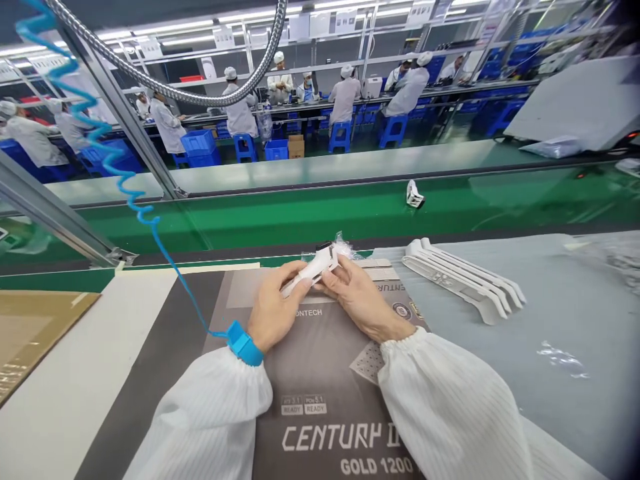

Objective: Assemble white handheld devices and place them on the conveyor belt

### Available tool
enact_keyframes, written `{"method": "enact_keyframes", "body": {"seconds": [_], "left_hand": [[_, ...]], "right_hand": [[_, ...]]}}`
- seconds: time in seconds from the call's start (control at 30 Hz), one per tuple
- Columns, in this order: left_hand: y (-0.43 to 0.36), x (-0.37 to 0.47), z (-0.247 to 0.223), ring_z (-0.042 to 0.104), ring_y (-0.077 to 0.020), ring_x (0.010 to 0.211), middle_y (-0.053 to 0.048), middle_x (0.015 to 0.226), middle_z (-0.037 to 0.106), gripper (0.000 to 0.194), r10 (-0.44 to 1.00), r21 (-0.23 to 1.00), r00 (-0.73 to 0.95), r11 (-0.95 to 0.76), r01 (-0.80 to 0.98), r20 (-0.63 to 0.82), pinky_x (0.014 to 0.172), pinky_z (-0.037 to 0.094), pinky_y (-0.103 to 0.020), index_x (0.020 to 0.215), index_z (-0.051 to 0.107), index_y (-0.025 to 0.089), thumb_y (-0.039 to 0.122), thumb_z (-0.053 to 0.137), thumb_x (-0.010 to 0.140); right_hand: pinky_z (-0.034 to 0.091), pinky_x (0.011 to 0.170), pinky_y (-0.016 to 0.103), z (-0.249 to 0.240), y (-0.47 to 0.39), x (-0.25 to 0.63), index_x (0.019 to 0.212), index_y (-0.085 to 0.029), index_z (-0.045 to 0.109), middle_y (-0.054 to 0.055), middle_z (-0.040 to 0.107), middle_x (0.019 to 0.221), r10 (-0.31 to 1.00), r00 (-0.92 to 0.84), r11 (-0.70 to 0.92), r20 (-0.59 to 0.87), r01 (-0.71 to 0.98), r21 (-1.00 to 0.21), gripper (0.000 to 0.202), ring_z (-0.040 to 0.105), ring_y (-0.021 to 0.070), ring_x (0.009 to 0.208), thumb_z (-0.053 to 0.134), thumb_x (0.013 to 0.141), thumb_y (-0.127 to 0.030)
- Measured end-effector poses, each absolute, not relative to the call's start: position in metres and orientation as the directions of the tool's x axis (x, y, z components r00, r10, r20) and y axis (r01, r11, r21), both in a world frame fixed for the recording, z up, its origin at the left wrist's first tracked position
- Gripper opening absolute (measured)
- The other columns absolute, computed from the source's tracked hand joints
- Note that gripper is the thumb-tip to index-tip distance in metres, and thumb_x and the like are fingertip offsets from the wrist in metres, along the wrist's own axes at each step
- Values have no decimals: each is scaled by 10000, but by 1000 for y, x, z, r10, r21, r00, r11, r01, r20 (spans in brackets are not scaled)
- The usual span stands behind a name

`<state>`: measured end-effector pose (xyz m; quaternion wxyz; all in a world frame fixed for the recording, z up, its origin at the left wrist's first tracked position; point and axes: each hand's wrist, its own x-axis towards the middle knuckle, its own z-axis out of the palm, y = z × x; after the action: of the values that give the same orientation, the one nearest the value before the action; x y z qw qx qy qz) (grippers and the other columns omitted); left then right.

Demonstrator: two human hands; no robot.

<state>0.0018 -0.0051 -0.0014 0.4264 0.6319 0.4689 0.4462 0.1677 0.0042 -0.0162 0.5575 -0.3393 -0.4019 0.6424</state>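
Note:
Between my two hands is a white plastic housing [316, 265] with a black piece at its far end. My left hand [274, 303] grips its left, lower end with thumb and fingers. On the other end, my right hand [357, 295] pinches near the opening; some fingertips are hidden behind it. Crumpled clear plastic film [346, 245] shows just beyond the right fingers. Under both hands lies a dark printed cardboard sheet [320, 363] lettered "CENTURY II GOLD 1200". To the right, several long white plastic pieces [457, 280] lie side by side on the grey mat.
A green conveyor belt [280, 220] runs across beyond the bench, carrying a small white-and-black part [414, 195]. A blue coiled cord [165, 250] leads to the strap [245, 343] on my left wrist. Brown cardboard [45, 327] lies left. Several people work at benches behind.

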Motion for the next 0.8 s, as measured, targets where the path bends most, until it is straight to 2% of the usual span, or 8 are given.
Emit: {"method": "enact_keyframes", "body": {"seconds": [0.13,0.27,0.4,0.5,0.6,0.63,0.7,0.8], "left_hand": [[-7,4,-3,669,-215,1010,-71,1097,715,300,989,974,88,-131,186,116,907,505,-319,1101,658,197,342,686,840],[-8,4,-2,644,-218,1071,-70,1154,698,299,980,965,130,-172,196,148,962,476,-328,1119,666,203,317,683,842],[-17,15,-3,607,-249,1153,-84,1275,649,360,943,855,190,-329,402,273,1018,431,-363,1282,613,252,339,519,945],[-25,29,-5,668,-317,999,-150,1145,696,466,931,698,309,-353,623,194,905,474,-423,1347,566,220,427,520,931],[-28,37,-4,689,-336,810,-173,909,724,548,914,619,384,-380,687,134,800,486,-435,1262,618,169,558,545,884],[-27,37,-3,687,-336,781,-170,854,720,550,910,599,391,-390,699,136,790,483,-436,1222,638,166,585,526,885],[-24,32,-3,684,-331,763,-158,792,710,522,925,561,353,-369,741,143,789,475,-434,1139,668,174,600,486,898],[-17,21,-5,671,-323,947,-140,943,723,417,943,554,235,-328,766,234,875,453,-426,1132,647,209,537,502,920]], "right_hand": [[582,846,339,-19,6,166,1147,-252,645,31,704,1062,992,-106,14,63,-413,-911,472,664,177,949,826,716,-314],[529,941,380,-16,5,165,1122,-253,651,36,719,1072,992,-101,29,75,-397,-917,485,662,206,1009,847,687,-341],[504,958,384,-10,5,162,999,-236,666,49,727,1013,997,-73,-71,-37,-552,-831,374,648,216,1023,696,800,-550],[545,829,370,-8,5,164,790,-231,628,5,646,661,972,-108,-223,-211,-715,-662,436,649,191,748,517,870,-645],[545,680,353,-8,6,170,601,-237,507,-58,358,405,954,-109,-256,-280,-782,-568,459,475,149,461,494,875,-606],[541,659,354,-8,6,172,588,-239,492,-61,332,400,953,-108,-256,-283,-786,-563,459,452,147,446,493,873,-599],[548,688,363,-5,5,174,648,-236,544,-37,448,473,954,-145,-277,-262,-757,-591,427,528,164,523,501,879,-592],[549,834,387,0,2,167,854,-241,629,17,665,793,957,-252,-281,-143,-681,-677,333,652,209,848,542,895,-560]]}}
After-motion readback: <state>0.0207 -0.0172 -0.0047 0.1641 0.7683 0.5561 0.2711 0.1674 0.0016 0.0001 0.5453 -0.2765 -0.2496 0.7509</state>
